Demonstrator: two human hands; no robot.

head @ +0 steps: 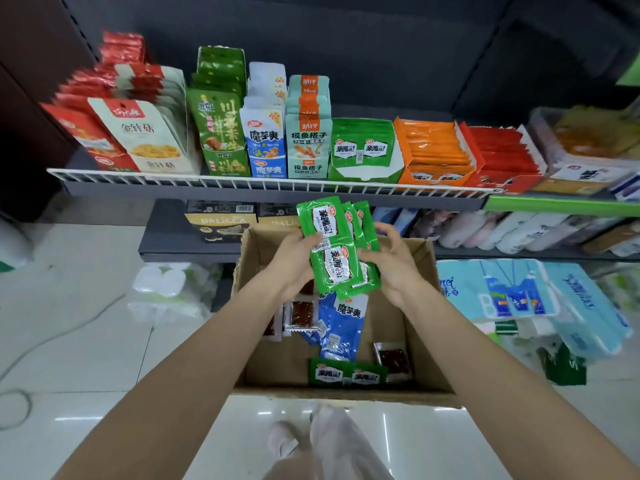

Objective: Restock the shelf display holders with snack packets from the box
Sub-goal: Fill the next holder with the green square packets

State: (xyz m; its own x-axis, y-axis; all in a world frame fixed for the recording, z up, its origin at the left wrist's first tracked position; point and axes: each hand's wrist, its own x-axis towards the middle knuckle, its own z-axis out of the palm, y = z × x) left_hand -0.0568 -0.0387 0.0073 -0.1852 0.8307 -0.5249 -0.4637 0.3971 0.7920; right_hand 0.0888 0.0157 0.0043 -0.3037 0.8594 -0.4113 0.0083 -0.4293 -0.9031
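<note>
I stand in a shop: a dark metal shelf with white wire front rail [263,184] carries rows of cardboard display holders of snack packets [221,133], with wrapped blue tissue packs [512,292] stacked below.

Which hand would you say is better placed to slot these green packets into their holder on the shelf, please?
Probably the left hand: it grips the green packets, while the right hand only steadies them. The green holder sits just above.
</note>
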